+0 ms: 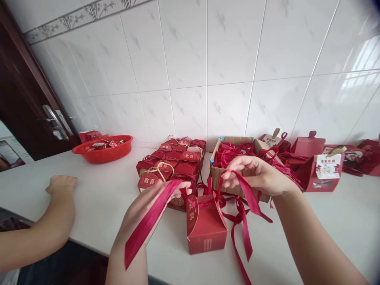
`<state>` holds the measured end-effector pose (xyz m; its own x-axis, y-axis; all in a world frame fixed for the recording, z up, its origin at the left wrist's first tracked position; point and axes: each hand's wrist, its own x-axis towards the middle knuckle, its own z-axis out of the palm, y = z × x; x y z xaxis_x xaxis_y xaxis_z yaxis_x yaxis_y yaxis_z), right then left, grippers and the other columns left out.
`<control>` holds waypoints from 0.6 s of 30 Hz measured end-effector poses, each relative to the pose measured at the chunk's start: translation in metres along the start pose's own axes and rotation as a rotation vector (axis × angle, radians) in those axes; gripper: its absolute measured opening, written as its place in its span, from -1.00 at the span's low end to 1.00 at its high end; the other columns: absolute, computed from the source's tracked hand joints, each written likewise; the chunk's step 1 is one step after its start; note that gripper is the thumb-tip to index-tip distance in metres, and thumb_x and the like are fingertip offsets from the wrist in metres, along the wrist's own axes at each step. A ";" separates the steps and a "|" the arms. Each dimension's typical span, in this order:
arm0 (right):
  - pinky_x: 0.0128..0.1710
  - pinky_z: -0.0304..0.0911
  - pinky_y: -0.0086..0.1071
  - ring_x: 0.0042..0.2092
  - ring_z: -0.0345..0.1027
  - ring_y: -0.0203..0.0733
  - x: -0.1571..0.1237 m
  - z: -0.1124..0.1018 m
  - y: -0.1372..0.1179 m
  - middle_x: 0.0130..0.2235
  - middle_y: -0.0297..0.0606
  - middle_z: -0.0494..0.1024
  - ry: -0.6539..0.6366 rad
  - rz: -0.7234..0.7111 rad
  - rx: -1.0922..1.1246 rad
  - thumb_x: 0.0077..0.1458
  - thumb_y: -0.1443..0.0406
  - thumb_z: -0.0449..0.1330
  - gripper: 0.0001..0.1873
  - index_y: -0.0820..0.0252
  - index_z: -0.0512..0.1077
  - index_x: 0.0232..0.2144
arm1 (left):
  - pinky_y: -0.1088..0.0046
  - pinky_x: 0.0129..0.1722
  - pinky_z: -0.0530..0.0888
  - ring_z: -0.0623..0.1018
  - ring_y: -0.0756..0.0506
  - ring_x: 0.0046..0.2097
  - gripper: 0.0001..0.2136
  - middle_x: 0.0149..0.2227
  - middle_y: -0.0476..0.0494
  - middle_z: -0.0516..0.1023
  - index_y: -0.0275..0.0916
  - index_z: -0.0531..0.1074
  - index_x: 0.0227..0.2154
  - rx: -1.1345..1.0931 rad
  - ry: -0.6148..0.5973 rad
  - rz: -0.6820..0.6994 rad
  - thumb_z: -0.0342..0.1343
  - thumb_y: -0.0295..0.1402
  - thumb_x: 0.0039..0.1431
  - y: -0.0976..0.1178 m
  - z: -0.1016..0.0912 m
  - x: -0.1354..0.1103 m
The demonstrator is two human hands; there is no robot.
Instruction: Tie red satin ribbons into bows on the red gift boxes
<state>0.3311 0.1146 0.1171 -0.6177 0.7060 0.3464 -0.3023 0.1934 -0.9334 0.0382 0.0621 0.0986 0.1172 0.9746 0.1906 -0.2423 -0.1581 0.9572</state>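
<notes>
A red gift box (208,227) with gold lettering stands on the white table, between and just below my two hands. Red ribbon passes across its top. My left hand (160,194) pinches one ribbon end (150,219), whose tail hangs down over my wrist. The other ribbon end (248,194) is gripped by my right hand (249,172), its tail hanging toward the table. Loose red ribbon (244,225) lies beside the box on the right.
Several filled red boxes (166,158) with twine stand behind my left hand. A cardboard carton (216,178) holds red ribbon. At left are a red basin (103,156) of small packets and another person's hand (61,184). More gift boxes (323,178) stand on the right.
</notes>
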 end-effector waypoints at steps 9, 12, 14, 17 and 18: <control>-0.35 0.37 -0.42 -0.36 0.39 -0.30 0.004 0.013 -0.015 -0.34 -0.26 0.52 0.470 -0.211 -0.381 0.01 0.20 0.33 -0.82 0.20 0.53 -0.40 | 0.53 -0.13 0.49 0.59 -0.09 -0.13 -0.84 -0.17 -0.10 0.65 -0.18 0.59 -0.23 0.152 -0.068 0.157 0.23 -0.37 0.10 0.016 0.053 0.027; -0.37 0.39 -0.43 -0.39 0.41 -0.31 0.002 0.013 -0.020 -0.35 -0.28 0.53 0.576 -0.233 -0.360 -0.09 0.21 0.40 -0.73 0.19 0.48 -0.34 | 0.51 -0.21 0.52 0.61 -0.07 -0.21 -0.85 -0.20 -0.09 0.65 -0.18 0.59 -0.25 0.128 -0.052 0.192 0.24 -0.37 0.09 0.023 0.062 0.039; -0.36 0.41 -0.44 -0.40 0.43 -0.30 -0.001 0.012 -0.024 -0.37 -0.30 0.53 0.614 -0.239 -0.340 -0.12 0.22 0.42 -0.71 0.19 0.46 -0.35 | 0.51 -0.22 0.52 0.61 -0.06 -0.23 -0.87 -0.23 -0.09 0.66 -0.19 0.60 -0.27 0.146 -0.068 0.234 0.23 -0.38 0.09 0.030 0.068 0.045; -0.36 0.44 -0.44 -0.41 0.45 -0.31 -0.004 0.009 -0.027 -0.38 -0.31 0.53 0.652 -0.258 -0.291 -0.12 0.22 0.42 -0.74 0.19 0.47 -0.38 | 0.47 -0.12 0.50 0.61 -0.08 -0.20 -0.88 -0.26 -0.11 0.66 -0.23 0.60 -0.29 0.216 -0.093 0.316 0.20 -0.40 0.11 0.038 0.078 0.052; -0.35 0.45 -0.44 -0.41 0.45 -0.31 -0.004 0.008 -0.028 -0.40 -0.31 0.54 0.670 -0.265 -0.275 -0.11 0.21 0.42 -0.75 0.20 0.48 -0.39 | 0.44 -0.09 0.50 0.61 -0.09 -0.19 -0.88 -0.26 -0.12 0.65 -0.23 0.59 -0.29 0.228 -0.096 0.339 0.20 -0.41 0.12 0.040 0.081 0.054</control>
<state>0.3363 0.1004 0.1426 0.0484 0.8574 0.5124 -0.1335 0.5139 -0.8474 0.1131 0.0956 0.1652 0.1592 0.8441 0.5120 -0.0640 -0.5087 0.8585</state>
